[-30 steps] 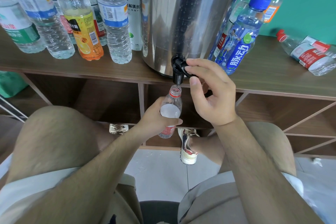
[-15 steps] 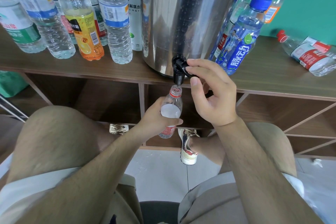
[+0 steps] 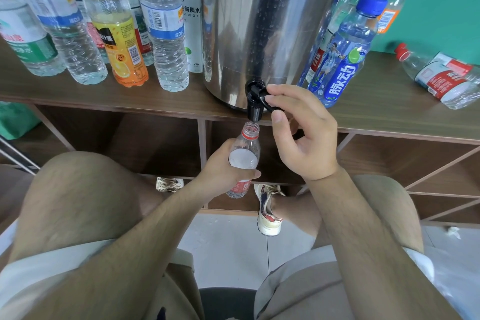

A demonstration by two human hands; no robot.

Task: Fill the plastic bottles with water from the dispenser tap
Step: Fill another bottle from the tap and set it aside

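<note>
A steel water dispenser (image 3: 267,21) stands on the wooden shelf top (image 3: 130,96), its black tap (image 3: 254,101) hanging over the front edge. My right hand (image 3: 298,132) pinches the tap's lever between fingertips and thumb. Directly under the spout, my left hand (image 3: 220,171) grips a small clear uncapped bottle (image 3: 245,156) with a red neck ring and red label, held upright. Water reaches high up in the bottle.
Several capped bottles (image 3: 163,28) stand left of the dispenser, among them a yellow-labelled one (image 3: 119,41). A blue bottle (image 3: 345,60) and others stand to the right, and a red-labelled bottle (image 3: 446,78) lies on its side. Open shelf compartments (image 3: 155,143) sit below; my knees flank the bottle.
</note>
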